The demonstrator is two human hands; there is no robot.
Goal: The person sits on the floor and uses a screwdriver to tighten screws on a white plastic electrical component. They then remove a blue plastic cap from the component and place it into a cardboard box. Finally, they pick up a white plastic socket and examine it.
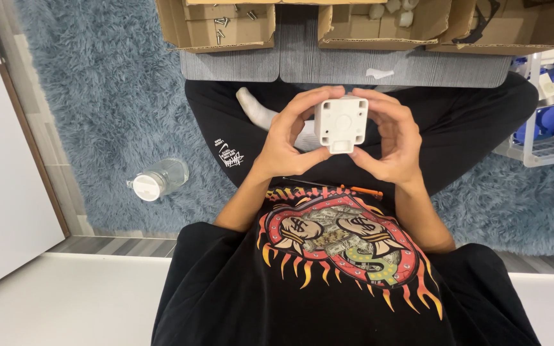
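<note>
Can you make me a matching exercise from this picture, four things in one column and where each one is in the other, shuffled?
Things:
1. white square part
2. clear bottle
3. orange screwdriver
4. loose screws

Places:
A. in an open cardboard box, far side
B. held between both hands
C. lying on the blue rug
D. across the lap, under the wrists

Pairs: 1-B, 2-C, 3-D, 4-A. The left hand and right hand hold the part together.

A shaggy blue-grey rug [104, 96] covers the floor. On it, well to the left of the grip, lies a clear plastic bottle with a white cap [157, 179]. Beyond the grip stand open brown cardboard boxes [226, 29], and a white wire basket [537, 150] stands to the right.
</note>
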